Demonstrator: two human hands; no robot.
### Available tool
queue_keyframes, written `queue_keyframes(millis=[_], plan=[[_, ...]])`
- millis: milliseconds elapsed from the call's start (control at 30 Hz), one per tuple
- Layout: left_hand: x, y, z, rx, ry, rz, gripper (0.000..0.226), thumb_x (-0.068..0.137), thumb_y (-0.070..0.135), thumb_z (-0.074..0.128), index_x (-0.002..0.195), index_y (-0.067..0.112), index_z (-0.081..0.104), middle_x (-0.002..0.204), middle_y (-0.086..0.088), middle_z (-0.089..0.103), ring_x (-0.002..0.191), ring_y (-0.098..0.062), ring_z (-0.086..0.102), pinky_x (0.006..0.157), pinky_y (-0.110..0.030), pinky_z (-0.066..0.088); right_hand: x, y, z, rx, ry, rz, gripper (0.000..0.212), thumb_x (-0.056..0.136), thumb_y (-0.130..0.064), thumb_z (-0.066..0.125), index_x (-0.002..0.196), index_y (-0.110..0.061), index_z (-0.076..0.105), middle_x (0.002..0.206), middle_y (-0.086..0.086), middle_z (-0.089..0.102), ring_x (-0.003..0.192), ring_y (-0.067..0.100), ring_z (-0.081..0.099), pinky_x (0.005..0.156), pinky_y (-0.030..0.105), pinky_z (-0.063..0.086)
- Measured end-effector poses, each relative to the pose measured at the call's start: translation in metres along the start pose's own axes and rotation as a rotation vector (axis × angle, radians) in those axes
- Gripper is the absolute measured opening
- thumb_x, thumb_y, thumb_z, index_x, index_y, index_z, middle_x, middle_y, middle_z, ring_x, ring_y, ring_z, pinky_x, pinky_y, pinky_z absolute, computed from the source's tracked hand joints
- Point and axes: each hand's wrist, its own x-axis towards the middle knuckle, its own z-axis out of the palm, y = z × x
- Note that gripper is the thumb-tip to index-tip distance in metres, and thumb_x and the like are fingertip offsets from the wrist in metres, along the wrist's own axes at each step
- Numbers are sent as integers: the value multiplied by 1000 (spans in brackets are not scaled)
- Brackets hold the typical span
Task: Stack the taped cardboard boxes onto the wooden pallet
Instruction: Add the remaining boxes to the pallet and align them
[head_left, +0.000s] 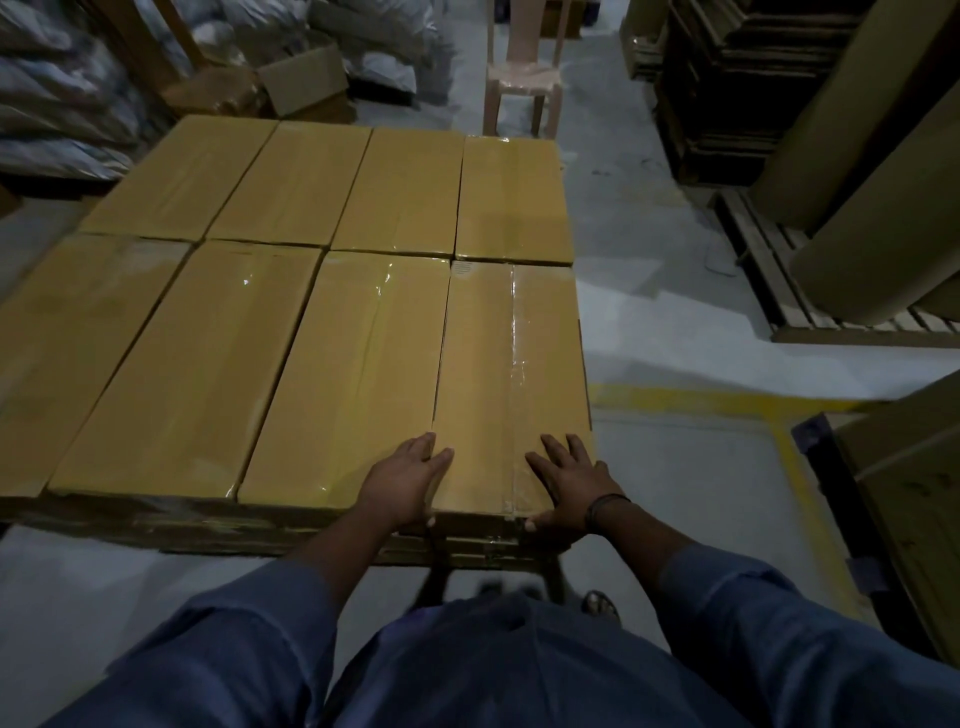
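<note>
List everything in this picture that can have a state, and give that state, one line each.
near right box: taped shut, lying flat in the top layer
left hand: fingers straight, resting on the box's near end
right hand: fingers spread, resting on the same end
far carton: flap open
chair: upright

We note a blue-grey long-sleeved shirt (519, 670), creased across the front. We record the left sleeve (234, 639) and right sleeve (753, 608) ending short of the wrists, with the forearms bare. We find a thin dark band (607, 503) around the right wrist. The left hand (405, 483) and right hand (563, 480) are bare. We see one sandal (602, 605), blurred.
</note>
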Motion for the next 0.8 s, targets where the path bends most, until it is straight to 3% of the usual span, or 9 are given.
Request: queue_keyframes(millis=[533,700,800], plan=[[4,-7,3,69,-16,39,117,71,42,90,163,33,19,171,-6,13,152,-27,23,115,-41,43,1,-1,2,-9,-5,10,118,69,-79,69,159,-39,5,168,-7,-17,154,34,-16,117,67,21],[12,7,-11,53,-57,-1,104,70,77,73,153,26,35,157,-11,28,140,-31,35,109,-45,44,2,2,4,13,7,1,112,71,-83,62,159,-39,9,169,-8,-14,154,34,-13,116,67,22],[18,23,-15,77,-23,-28,92,79,80,60,149,22,42,157,-14,29,140,-34,35,111,-48,37,3,4,4,56,56,3,95,80,-81,54,157,-38,19,170,-6,-6,155,34,-5,115,64,26]])
